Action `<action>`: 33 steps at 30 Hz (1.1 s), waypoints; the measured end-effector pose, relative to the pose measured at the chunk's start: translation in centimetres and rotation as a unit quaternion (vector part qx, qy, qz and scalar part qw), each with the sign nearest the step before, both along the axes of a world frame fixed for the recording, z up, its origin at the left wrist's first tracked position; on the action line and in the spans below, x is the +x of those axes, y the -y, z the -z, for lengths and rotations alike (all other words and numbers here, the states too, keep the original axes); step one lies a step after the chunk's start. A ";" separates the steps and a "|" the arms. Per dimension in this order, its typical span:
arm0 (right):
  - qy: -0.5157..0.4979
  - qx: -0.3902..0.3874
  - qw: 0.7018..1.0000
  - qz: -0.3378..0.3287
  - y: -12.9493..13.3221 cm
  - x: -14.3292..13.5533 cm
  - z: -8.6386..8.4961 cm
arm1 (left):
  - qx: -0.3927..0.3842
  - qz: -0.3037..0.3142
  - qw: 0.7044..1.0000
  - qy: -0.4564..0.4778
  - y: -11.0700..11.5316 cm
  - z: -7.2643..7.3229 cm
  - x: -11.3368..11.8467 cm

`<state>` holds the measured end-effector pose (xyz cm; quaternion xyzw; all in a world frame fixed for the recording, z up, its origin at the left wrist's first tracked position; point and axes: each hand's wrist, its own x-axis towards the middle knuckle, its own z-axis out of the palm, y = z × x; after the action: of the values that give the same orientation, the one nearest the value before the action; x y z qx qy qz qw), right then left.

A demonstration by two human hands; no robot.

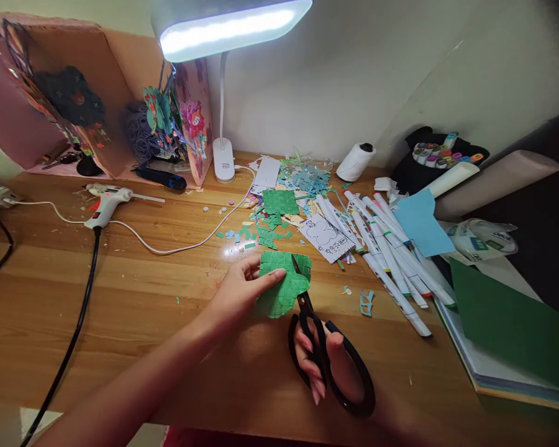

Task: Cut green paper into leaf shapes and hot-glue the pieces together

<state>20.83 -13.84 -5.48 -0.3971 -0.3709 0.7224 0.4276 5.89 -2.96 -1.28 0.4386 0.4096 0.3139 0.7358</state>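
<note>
"Left fingers (250, 264), what have you got?"

"They're pinched tight on a green woven paper (282, 297), with the thumb on top. I hold it out over the table (125, 298)."

"And the right fingers (311, 367)?"

"They're curled through the loops of the black scissors (304, 302), on the near right side of the left ones. I see one blade lying on top of the paper. I can't see the other one. Maybe it's underneath."

"What could go wrong?"

"My left thumb is just beside that blade. If the paper slips or the scissors turn that way, I could get nicked. The paper is lots of little strips, too. If I tug hard, I think they could pull apart."

"Anything else?"

"Small green scraps (266, 238) lie just past my left fingers. If I bump them, they could scatter."
</note>
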 end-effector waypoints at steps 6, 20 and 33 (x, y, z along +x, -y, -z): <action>-0.004 0.001 1.000 0.006 0.1 -0.1 0.6 | 0.018 -0.001 1.000 -0.006 -0.1 0.0 -0.1; -0.023 0.002 1.000 0.003 1.0 0.4 1.6 | -0.001 0.110 0.994 -0.023 -1.2 -0.5 -1.3; -0.026 -0.023 0.999 -0.023 0.9 0.4 1.2 | -0.003 0.133 0.987 -0.094 -2.5 -1.1 -2.9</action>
<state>21.23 -14.69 -6.67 -0.3796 -0.3521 0.7505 0.4106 2.97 -0.51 -0.17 0.5147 0.4161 0.1696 0.7302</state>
